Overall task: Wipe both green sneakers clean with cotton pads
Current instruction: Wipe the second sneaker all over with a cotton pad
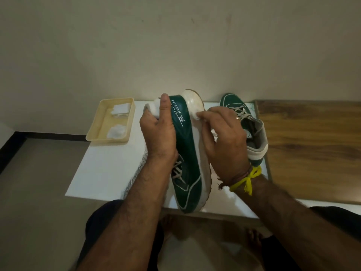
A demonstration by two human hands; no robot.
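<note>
- White tabletop [109, 165]: flat surface set against the wall.
- Cream tray [93, 132]: shallow and rectangular, resting at the tabletop's far left corner.
- Wooden board [312, 149]: brown grained surface adjoining the tabletop on the right.
- Wall [175, 45]: plain beige, behind the tabletop.
- Floor [39, 192]: grey, with a dark skirting [11, 151] along the wall's base.

1 camera sits on the person's head. It looks forward and down, close over the white table [109, 169] by a wall [175, 45].
</note>
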